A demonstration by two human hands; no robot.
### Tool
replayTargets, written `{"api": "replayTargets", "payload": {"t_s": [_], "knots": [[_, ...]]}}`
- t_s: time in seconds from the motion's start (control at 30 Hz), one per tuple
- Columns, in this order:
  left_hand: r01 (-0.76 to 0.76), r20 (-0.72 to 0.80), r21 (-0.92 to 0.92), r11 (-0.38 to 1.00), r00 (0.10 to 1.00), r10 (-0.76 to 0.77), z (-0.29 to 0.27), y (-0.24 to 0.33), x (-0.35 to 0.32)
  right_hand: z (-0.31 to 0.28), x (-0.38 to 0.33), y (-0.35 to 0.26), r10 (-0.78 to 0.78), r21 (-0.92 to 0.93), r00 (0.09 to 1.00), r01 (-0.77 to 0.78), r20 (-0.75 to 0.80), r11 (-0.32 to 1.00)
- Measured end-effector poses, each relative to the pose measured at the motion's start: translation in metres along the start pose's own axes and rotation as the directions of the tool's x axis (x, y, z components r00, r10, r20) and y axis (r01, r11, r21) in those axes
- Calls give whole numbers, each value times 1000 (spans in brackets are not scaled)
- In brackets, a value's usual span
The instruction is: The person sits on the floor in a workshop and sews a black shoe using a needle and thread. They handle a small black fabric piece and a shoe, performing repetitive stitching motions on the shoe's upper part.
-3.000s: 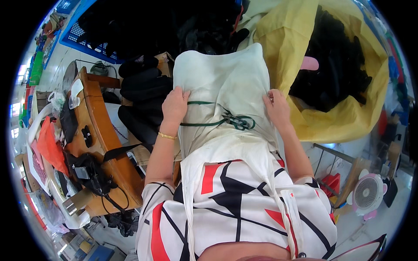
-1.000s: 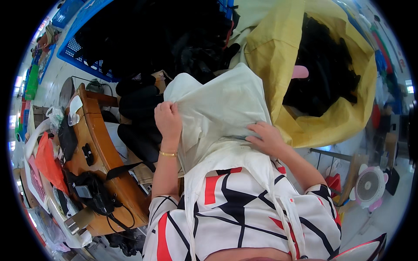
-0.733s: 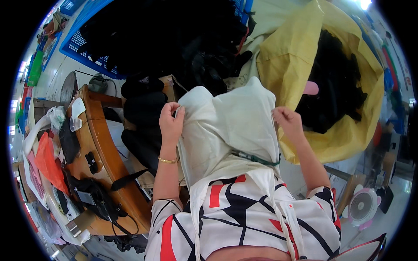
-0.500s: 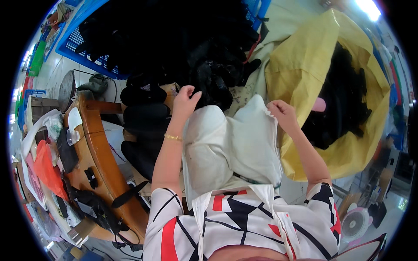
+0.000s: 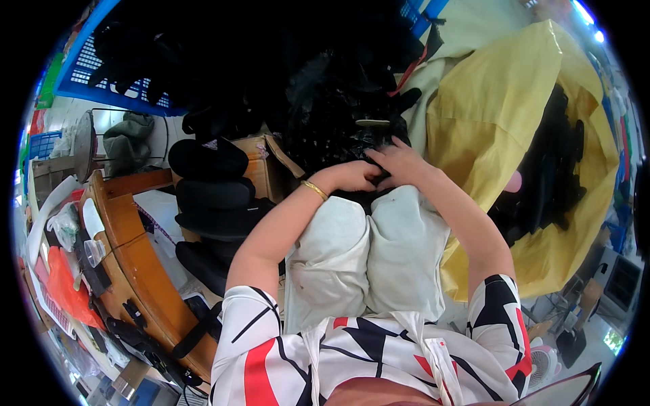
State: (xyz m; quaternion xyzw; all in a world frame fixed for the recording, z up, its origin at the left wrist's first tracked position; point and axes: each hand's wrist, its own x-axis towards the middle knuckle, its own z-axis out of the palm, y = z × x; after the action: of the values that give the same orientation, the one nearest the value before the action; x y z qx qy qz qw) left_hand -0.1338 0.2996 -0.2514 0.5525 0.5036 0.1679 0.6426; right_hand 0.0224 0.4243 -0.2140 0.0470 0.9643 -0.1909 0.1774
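Touching black pile (image 5: pixel 332 115), both hands (image 5: pixel 353 177) (image 5: pixel 401 164)

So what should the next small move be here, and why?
Probably to draw one item from the near edge of the black pile toward the white apron. The left hand and right hand are close together at that edge, and the apron spreads over the lap just below them; whether they already grip anything is unclear.
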Motion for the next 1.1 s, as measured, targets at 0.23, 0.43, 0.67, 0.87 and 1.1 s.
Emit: {"api": "replayTargets", "payload": {"t_s": [0.23, 0.43, 0.67, 0.87, 1.1], "knots": [[379, -594, 324, 867, 795, -125, -8, -79, 4, 63, -101, 45, 177, -101, 965, -160, 192, 982], [541, -357, 541, 644, 841, -406, -5, -104, 9, 38, -189, 72, 377, -221, 926, -375, -35, 900], [480, -61, 502, 719, 849, -525, 9, -79, 10, 21, -175, 56, 465, -252, 858, -410, 219, 876], [537, -856, 404, 740, 508, 98, -19, -84, 15, 25, -53, 37, 107, -51, 953, -126, -283, 991], [642, -691, -281, 713, 381, -615, -16, -153, 23, 130, 60, 32, -1, 282, 999, 10, -33, 959]]}}
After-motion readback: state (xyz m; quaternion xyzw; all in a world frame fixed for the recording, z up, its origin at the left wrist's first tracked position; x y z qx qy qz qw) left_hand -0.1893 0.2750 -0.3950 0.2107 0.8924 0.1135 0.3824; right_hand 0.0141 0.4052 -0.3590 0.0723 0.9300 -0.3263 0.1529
